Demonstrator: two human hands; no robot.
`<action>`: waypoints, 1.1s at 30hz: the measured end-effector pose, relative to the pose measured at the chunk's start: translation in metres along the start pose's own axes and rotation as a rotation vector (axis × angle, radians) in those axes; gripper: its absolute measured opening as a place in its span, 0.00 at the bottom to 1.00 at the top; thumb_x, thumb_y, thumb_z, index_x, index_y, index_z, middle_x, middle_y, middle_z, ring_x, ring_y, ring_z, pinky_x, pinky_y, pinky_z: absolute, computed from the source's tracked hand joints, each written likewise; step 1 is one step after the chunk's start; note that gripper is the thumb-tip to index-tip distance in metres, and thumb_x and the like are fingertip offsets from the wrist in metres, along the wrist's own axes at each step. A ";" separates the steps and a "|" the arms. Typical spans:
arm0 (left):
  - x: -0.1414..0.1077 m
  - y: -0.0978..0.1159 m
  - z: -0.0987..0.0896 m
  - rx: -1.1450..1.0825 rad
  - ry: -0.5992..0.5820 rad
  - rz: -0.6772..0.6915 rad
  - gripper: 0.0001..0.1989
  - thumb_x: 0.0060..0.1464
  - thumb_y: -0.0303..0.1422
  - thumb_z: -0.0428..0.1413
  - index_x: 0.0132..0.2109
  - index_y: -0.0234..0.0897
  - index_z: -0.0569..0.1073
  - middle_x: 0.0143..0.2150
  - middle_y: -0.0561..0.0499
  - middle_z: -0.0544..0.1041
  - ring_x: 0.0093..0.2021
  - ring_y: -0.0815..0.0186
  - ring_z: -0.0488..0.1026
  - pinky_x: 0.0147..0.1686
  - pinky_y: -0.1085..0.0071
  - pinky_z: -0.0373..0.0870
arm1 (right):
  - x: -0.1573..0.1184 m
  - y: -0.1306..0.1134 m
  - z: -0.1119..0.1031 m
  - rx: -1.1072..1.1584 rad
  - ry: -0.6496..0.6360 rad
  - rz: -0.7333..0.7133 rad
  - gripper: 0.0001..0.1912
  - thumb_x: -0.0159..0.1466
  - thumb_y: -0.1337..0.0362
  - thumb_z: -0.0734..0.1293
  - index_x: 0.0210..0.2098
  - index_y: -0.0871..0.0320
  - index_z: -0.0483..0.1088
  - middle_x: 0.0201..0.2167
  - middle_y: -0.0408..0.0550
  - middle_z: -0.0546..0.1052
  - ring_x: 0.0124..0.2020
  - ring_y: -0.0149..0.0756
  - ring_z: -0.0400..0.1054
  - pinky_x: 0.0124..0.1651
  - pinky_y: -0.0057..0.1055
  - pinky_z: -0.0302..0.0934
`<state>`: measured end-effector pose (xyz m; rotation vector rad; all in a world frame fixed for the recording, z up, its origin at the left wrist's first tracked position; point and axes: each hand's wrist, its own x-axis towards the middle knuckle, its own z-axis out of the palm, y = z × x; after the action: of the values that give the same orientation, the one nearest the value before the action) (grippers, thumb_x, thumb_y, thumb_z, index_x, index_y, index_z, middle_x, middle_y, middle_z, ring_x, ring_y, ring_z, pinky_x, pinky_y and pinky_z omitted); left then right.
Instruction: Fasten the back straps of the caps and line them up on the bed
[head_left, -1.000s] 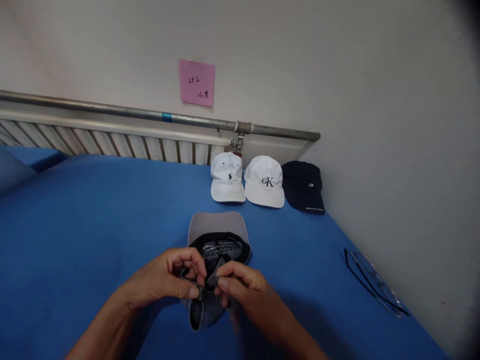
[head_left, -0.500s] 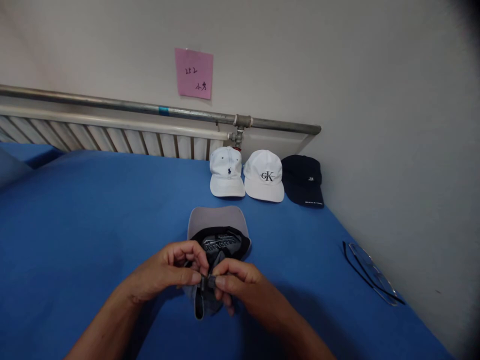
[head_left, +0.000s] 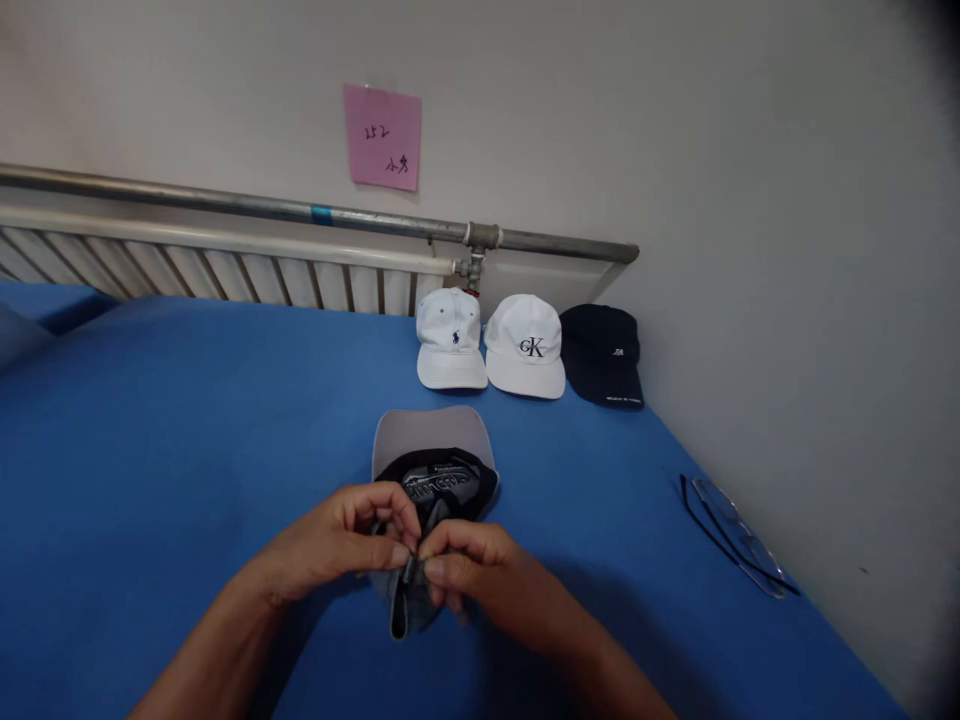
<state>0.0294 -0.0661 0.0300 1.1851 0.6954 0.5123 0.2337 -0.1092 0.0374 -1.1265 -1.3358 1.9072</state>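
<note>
A grey baseball cap (head_left: 431,435) lies upside down on the blue bed, its brim pointing away from me and its dark inside facing up. My left hand (head_left: 352,535) pinches the back strap of the cap between thumb and fingers. Close against it, my right hand (head_left: 472,565) pinches the other part of the strap at the same spot. The fingertips nearly meet, and they hide most of the strap and its fastening. Below them a loop of the cap's back edge hangs down.
Behind stand a white cap with a small horse-rider logo (head_left: 451,340), a white cap with letters (head_left: 525,348) and a black cap (head_left: 602,355). Eyeglasses (head_left: 739,535) lie on the blue sheet (head_left: 187,430) at right. A radiator (head_left: 300,280), pipe (head_left: 247,208) and pink note (head_left: 382,137) are at the wall.
My fingertips have come closer together, and the strap piece that showed between them is now mostly covered. The view has shifted slightly; the cap rests in the same place.
</note>
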 end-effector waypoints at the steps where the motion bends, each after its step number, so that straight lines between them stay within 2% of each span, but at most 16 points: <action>1: 0.000 0.000 0.001 0.009 0.002 0.000 0.09 0.48 0.33 0.64 0.35 0.34 0.74 0.26 0.56 0.70 0.23 0.76 0.60 0.21 0.78 0.55 | 0.000 0.000 0.001 -0.011 0.005 -0.002 0.06 0.58 0.63 0.65 0.29 0.59 0.71 0.23 0.40 0.71 0.22 0.24 0.61 0.27 0.25 0.55; 6: 0.001 0.001 0.002 0.007 0.025 0.004 0.08 0.47 0.33 0.64 0.34 0.35 0.74 0.25 0.57 0.68 0.22 0.76 0.58 0.21 0.79 0.54 | 0.000 0.002 0.005 0.014 0.069 -0.025 0.03 0.58 0.66 0.64 0.31 0.57 0.70 0.24 0.39 0.71 0.22 0.25 0.62 0.26 0.24 0.58; 10: 0.002 -0.001 0.003 -0.007 0.026 0.011 0.08 0.47 0.33 0.64 0.34 0.36 0.74 0.24 0.58 0.67 0.21 0.76 0.57 0.19 0.79 0.54 | 0.000 0.004 0.004 0.080 0.124 -0.102 0.09 0.53 0.72 0.63 0.33 0.56 0.69 0.25 0.37 0.70 0.22 0.24 0.62 0.25 0.23 0.59; 17: 0.005 0.001 0.007 0.021 0.039 -0.012 0.07 0.48 0.31 0.62 0.32 0.35 0.71 0.23 0.58 0.66 0.20 0.77 0.56 0.19 0.80 0.53 | 0.001 0.004 0.006 0.067 0.135 -0.098 0.06 0.52 0.70 0.65 0.31 0.57 0.67 0.23 0.36 0.69 0.17 0.22 0.59 0.21 0.22 0.55; 22: 0.005 -0.001 0.008 -0.014 0.094 -0.003 0.09 0.46 0.30 0.62 0.30 0.35 0.68 0.23 0.60 0.64 0.19 0.78 0.54 0.18 0.79 0.51 | -0.002 0.002 0.008 -0.056 0.195 -0.118 0.07 0.53 0.70 0.66 0.33 0.56 0.67 0.22 0.35 0.66 0.20 0.24 0.61 0.24 0.23 0.57; 27: 0.004 -0.003 0.009 -0.002 0.094 0.011 0.07 0.48 0.28 0.59 0.30 0.36 0.67 0.23 0.60 0.63 0.19 0.77 0.54 0.18 0.79 0.52 | -0.004 0.000 0.012 -0.257 0.240 -0.292 0.10 0.51 0.74 0.68 0.32 0.56 0.72 0.25 0.38 0.69 0.24 0.26 0.63 0.27 0.24 0.57; 31: 0.000 0.001 0.006 0.033 -0.002 0.006 0.04 0.51 0.30 0.57 0.34 0.36 0.69 0.27 0.57 0.66 0.24 0.74 0.59 0.24 0.77 0.58 | -0.005 0.000 0.014 -0.423 0.312 -0.415 0.12 0.52 0.76 0.69 0.33 0.56 0.75 0.28 0.39 0.72 0.27 0.27 0.66 0.30 0.25 0.59; 33: -0.002 0.003 0.006 0.034 -0.066 0.016 0.06 0.51 0.32 0.59 0.35 0.35 0.70 0.32 0.55 0.67 0.30 0.71 0.63 0.29 0.74 0.62 | -0.005 0.001 0.014 -0.453 0.330 -0.455 0.12 0.52 0.76 0.70 0.34 0.57 0.75 0.28 0.40 0.74 0.28 0.28 0.67 0.32 0.26 0.60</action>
<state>0.0323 -0.0702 0.0344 1.2354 0.6406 0.4737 0.2246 -0.1202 0.0406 -1.1539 -1.6959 1.0738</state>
